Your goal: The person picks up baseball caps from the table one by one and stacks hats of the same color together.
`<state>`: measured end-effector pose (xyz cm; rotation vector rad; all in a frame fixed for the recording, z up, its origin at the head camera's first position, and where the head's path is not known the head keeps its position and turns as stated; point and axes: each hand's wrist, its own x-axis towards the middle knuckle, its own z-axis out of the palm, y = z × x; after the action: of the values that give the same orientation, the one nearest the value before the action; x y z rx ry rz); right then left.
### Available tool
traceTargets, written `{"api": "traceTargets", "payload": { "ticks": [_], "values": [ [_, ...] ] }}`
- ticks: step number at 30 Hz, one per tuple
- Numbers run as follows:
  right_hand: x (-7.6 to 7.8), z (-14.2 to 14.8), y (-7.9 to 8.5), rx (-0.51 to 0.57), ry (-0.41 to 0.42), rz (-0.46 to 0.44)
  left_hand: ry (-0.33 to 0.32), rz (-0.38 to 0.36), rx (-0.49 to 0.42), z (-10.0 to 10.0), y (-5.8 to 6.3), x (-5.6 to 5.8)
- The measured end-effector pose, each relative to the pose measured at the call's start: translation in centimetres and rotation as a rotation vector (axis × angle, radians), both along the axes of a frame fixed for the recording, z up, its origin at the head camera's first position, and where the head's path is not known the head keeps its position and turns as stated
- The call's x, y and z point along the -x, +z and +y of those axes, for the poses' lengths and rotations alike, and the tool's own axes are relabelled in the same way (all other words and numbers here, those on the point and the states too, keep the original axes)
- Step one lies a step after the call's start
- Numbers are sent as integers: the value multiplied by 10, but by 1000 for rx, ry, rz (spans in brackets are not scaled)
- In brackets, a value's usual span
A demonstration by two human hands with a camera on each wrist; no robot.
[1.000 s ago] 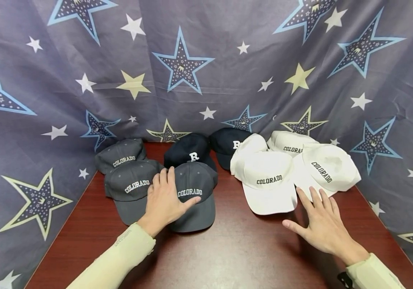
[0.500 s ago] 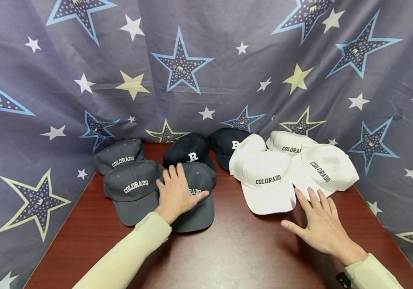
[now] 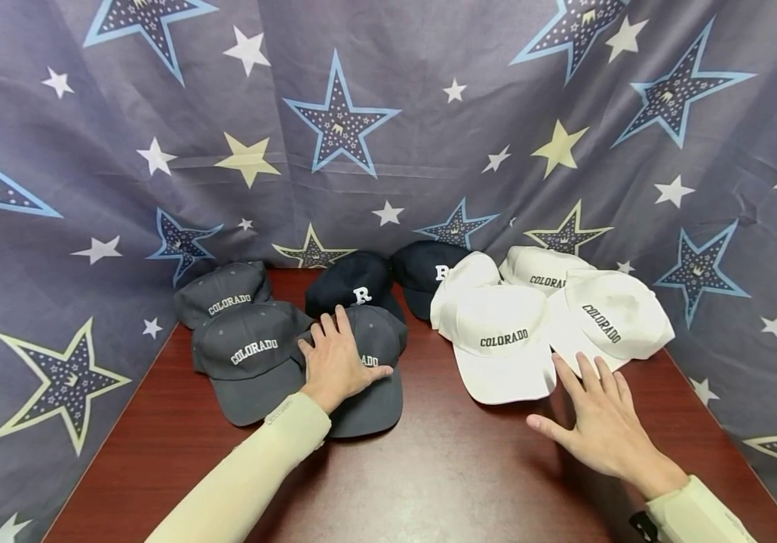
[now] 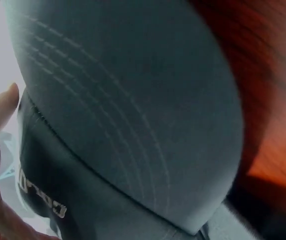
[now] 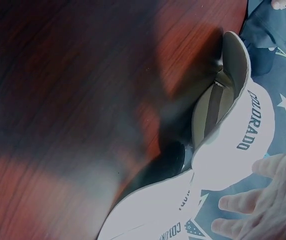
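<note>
My left hand (image 3: pixel 336 362) lies over a dark grey cap (image 3: pixel 376 407) lettered COLORADO, fingers spread and covering part of the lettering. In the left wrist view this cap's stitched brim (image 4: pixel 148 90) fills the middle. Just left of it sits a second grey COLORADO cap (image 3: pixel 253 343). With fingers apart, my right hand (image 3: pixel 606 422) hovers or rests in front of a tilted white COLORADO cap (image 3: pixel 626 305); I cannot tell whether it touches. To that hand's left is another white COLORADO cap (image 3: pixel 504 362), whose inside shows in the right wrist view.
Behind stand a third grey cap (image 3: pixel 222 294), a navy cap (image 3: pixel 348 279) with an R, another navy cap (image 3: pixel 425 271) and a white cap (image 3: pixel 541 268). A reddish-brown wooden table (image 3: pixel 429 483) carries them all. A star-patterned curtain (image 3: pixel 388 90) hangs along the back and sides.
My left hand has moved right, from between the two front grey caps onto the right-hand one. My right hand and the caps have stayed nearly still.
</note>
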<state>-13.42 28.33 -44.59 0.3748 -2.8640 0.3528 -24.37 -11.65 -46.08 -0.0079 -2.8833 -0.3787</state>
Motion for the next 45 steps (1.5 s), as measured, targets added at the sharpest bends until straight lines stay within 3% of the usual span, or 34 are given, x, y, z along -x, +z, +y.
{"api": "traceTargets", "payload": {
  "ticks": [14,28,45],
  "values": [
    [1,-1,-1,3,4,12,-70,-1,-33,-2,-6,-2],
    [2,-3,-1,32,20,45,-147,-36,-118,-11,6,-9],
    [3,-6,-1,27,21,56,-173,-73,-172,-17,14,-16]
  ]
}}
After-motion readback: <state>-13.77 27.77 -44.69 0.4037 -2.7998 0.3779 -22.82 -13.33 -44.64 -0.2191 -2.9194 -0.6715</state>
